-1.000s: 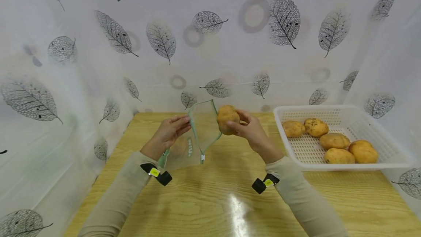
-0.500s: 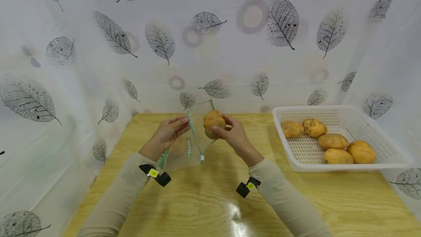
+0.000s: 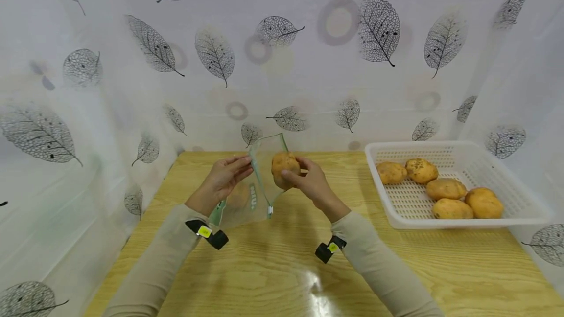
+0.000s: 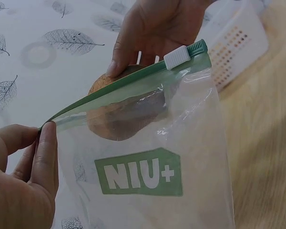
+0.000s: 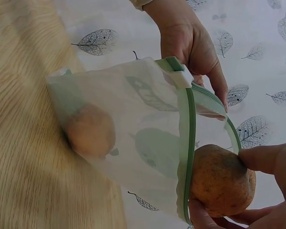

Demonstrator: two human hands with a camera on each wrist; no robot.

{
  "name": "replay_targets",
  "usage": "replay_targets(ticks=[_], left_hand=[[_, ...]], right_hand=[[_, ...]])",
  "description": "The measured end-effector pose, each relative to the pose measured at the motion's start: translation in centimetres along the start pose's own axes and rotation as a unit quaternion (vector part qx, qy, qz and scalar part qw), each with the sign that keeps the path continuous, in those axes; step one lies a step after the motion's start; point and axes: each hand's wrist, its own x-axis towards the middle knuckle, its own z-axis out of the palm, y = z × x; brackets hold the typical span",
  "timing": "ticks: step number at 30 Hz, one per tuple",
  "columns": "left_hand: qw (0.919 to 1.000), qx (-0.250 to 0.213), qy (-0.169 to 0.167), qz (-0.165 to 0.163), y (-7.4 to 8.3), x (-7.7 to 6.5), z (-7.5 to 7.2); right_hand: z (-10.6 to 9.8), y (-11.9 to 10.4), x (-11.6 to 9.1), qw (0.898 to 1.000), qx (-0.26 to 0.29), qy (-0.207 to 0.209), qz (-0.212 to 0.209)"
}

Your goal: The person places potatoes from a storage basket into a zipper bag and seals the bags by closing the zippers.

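Observation:
A clear zip bag (image 3: 240,212) with a green rim and a NIU+ print (image 4: 139,174) is tilted, its mouth spread toward the right. My left hand (image 3: 223,179) pinches the rim between thumb and fingers. In my right hand (image 3: 315,184) is a potato (image 3: 283,164), gripped by thumb and fingertips. This potato is partly inside the mouth; in the left wrist view its lower part shows through the film. Another potato (image 5: 90,131) lies at the bottom of the bag, seen through the film in the right wrist view. A white slider (image 4: 177,57) sits near one end of the green zip.
To the right, a white perforated basket (image 3: 376,199) holds several potatoes (image 3: 447,189). Everything stands on a wooden table (image 3: 264,268). Behind and at the sides hangs a pale curtain (image 3: 282,77) with a leaf pattern.
My right hand has moved left with the potato, from beside the bag's mouth into it, then slightly lower. The left hand keeps its hold on the rim, nearly still.

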Motion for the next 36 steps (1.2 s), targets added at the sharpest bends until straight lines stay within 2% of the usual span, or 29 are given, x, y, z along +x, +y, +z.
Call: replay_targets(ticks=[15, 27, 36], left_hand=[[1.0, -0.002, 0.002, 0.001, 0.1, 0.2, 0.0], [1.0, -0.003, 0.005, 0.002, 0.2, 0.2, 0.1], [1.0, -0.003, 0.008, 0.0, 0.1, 0.1, 0.1]], right_hand=[[-0.3, -0.2, -0.4, 0.996, -0.089, -0.016, 0.022], [-1.2, -0.9, -0.7, 0.995, -0.095, -0.025, 0.021], [-3.8, -1.0, -1.0, 0.995, -0.094, -0.019, 0.029]])
